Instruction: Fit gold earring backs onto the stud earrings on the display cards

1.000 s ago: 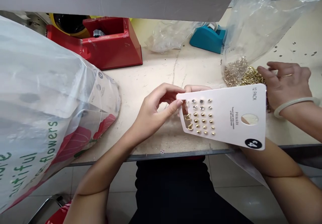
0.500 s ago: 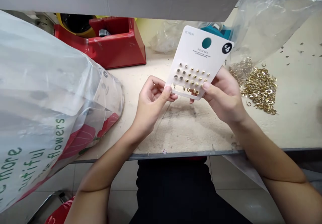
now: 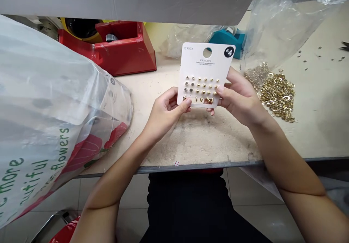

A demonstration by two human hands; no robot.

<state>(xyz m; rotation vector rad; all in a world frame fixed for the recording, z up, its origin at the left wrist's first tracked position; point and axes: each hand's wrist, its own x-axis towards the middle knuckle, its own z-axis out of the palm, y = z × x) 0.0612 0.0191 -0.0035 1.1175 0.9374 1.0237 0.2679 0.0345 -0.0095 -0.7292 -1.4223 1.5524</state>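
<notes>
Left hand (image 3: 170, 106) and right hand (image 3: 241, 97) both pinch earring card (image 3: 206, 68) at lower corners. Gold hoop pile (image 3: 278, 96) near right hand, on table (image 3: 218, 137)

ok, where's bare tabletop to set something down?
Bare: between the left hand and red tape dispenser; from below the earring card to the table edge; right of the gold hoop pile. Crowded: behind the card, with teal dispenser and clear bag; far left, flower-print bag.

Pale worktable (image 3: 218, 137) with scuffed surface, gold hoop pile (image 3: 278, 95) at right, red tape dispenser (image 3: 125, 52), teal tape dispenser (image 3: 225, 41), clear plastic bag (image 3: 278, 28)
</notes>
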